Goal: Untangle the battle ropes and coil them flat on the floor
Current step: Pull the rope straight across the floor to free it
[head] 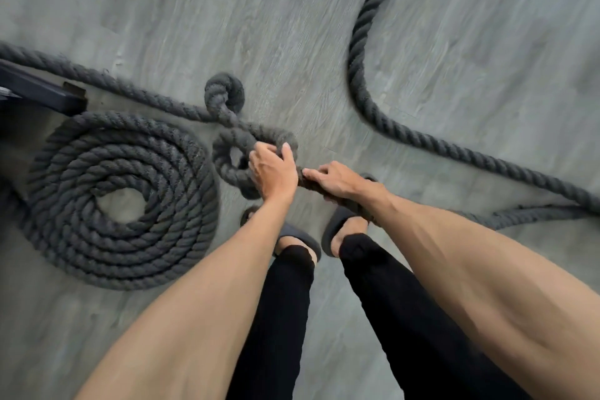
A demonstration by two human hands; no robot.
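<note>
Knotted rope: on floor, directly under the hands. Left hand curled round its loop; right hand clasping the strand just beside. Flat coil: left of both hands. Loose length: right, well apart.

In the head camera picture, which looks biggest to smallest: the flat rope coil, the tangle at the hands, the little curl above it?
1. flat rope coil, by far the largest
2. tangle, partly hidden by the left hand
3. little curl, smallest
</note>
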